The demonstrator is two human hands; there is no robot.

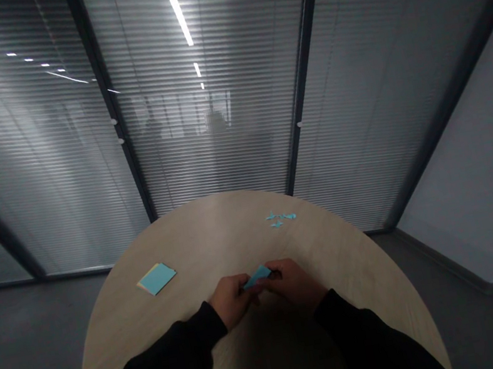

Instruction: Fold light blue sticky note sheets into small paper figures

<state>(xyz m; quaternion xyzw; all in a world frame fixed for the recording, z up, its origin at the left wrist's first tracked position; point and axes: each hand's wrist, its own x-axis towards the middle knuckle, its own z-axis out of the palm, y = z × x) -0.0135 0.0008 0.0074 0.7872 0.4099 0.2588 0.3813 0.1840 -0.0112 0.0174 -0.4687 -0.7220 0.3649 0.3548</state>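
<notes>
- The left hand (231, 301) and the right hand (293, 284) both have a tight grip on a blue paper (257, 277).
- The blue paper sits between the two hands, over the round wooden desk (217, 234).
- A small stack of blue notes (157, 278) lies on the desk, left of the hands.
- Tiny blue paper bits (281, 218) lie near the far edge, well apart from the hands.
</notes>
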